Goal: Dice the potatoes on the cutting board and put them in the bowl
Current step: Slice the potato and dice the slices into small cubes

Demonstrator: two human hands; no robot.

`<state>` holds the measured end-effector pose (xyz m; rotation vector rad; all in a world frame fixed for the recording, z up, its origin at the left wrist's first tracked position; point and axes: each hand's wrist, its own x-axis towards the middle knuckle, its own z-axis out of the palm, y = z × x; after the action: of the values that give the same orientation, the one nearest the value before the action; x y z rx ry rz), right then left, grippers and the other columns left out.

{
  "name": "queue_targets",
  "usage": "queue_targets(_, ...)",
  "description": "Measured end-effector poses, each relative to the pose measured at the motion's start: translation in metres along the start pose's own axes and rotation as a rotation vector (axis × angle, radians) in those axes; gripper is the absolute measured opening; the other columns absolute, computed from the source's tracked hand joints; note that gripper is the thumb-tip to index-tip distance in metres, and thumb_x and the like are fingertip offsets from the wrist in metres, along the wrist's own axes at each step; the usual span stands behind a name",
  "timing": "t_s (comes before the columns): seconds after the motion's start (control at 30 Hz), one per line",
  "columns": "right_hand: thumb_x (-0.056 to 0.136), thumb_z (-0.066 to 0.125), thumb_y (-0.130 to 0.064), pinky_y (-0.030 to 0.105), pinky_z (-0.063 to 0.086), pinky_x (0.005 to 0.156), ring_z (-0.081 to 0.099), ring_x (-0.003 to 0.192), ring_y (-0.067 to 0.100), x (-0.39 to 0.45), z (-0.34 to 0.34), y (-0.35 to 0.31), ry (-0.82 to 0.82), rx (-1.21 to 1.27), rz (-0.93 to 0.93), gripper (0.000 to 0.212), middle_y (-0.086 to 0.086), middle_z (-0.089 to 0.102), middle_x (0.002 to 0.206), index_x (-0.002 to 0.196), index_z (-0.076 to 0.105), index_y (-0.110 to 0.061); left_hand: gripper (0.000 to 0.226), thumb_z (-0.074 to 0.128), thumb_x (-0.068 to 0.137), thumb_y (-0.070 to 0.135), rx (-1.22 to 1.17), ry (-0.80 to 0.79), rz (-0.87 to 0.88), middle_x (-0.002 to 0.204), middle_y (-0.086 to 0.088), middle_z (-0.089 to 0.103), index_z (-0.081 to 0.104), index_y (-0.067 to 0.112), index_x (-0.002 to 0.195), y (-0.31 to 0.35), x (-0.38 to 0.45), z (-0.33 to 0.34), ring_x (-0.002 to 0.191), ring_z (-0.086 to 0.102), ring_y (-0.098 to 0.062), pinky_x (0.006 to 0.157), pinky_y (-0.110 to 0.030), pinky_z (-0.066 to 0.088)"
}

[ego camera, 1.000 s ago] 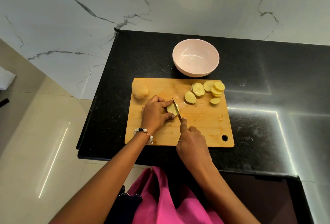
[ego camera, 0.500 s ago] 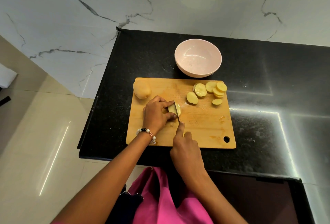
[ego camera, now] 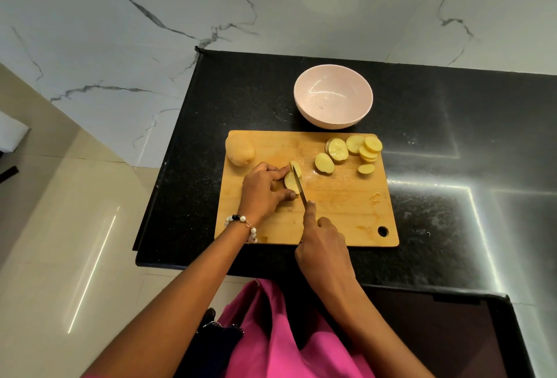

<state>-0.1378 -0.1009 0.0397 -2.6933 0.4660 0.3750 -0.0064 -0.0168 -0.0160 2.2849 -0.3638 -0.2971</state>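
On the cutting board [ego camera: 340,214], left hand [ego camera: 263,190] pins a potato piece [ego camera: 290,182]; right hand [ego camera: 324,245] grips the knife [ego camera: 300,186] slicing it.

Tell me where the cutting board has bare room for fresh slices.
Free: the cutting board's right half, between the knife, the slices and the hanging hole. Crowded: far right corner, and round the left hand.
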Motion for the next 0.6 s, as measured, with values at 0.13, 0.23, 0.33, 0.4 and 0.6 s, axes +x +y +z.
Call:
queue_targets(0.13,0.094,0.033,-0.007,0.031,0.036,0.072,0.054,0.101,0.031,-0.005,0.001,0.001,-0.031,0.007,0.017,0.066,0.015,0.047,0.121,0.151,-0.001,-0.010,0.054,0.078,0.072,0.024,-0.020,0.028,0.002,0.098,0.007,0.051,0.060,0.023,0.124,-0.001,-0.002,-0.001,0.075,0.043,-0.006,0.070,-0.010,0.038)
queue_targets(0.23,0.093,0.034,-0.008,0.030,0.036,0.071,0.054,0.100,0.029,-0.014,0.002,0.004,-0.043,0.040,0.033,0.068,0.013,0.047,0.121,0.151,-0.001,-0.012,0.054,0.078,0.072,0.024,-0.017,0.024,0.011,0.094,0.009,0.047,0.061,0.023,0.123,-0.001,-0.001,0.000,0.072,0.041,-0.005,0.068,-0.007,0.036)
queue_targets(0.33,0.092,0.034,-0.009,0.031,0.038,0.073,0.054,0.100,0.029,-0.021,0.000,0.007,-0.055,0.053,0.044,0.069,0.012,0.047,0.121,0.151,-0.002,-0.013,0.053,0.078,0.072,0.026,-0.008,0.026,0.032,0.093,0.010,0.046,0.062,0.024,0.122,-0.001,-0.001,0.001,0.073,0.040,-0.004,0.072,-0.014,0.040)
queue_targets(0.4,0.092,0.035,-0.010,0.032,0.041,0.077,0.053,0.102,0.029,-0.023,-0.001,0.009,-0.067,0.051,0.054,0.069,0.011,0.046,0.122,0.151,-0.002,-0.014,0.052,0.077,0.072,0.028,0.005,0.022,0.037,0.095,0.009,0.047,0.062,0.024,0.122,-0.002,-0.001,0.001,0.077,0.041,-0.005,0.080,-0.024,0.045)
queue_targets(0.6,0.092,0.035,-0.011,0.032,0.041,0.073,0.054,0.098,0.027,-0.025,-0.005,0.013,-0.028,0.077,0.052,0.067,0.009,0.049,0.116,0.151,0.003,-0.016,0.066,0.076,0.074,0.031,0.058,-0.014,0.050,0.102,0.007,0.049,0.049,0.026,0.134,-0.002,0.001,-0.001,0.083,0.042,-0.006,0.086,-0.031,0.047)
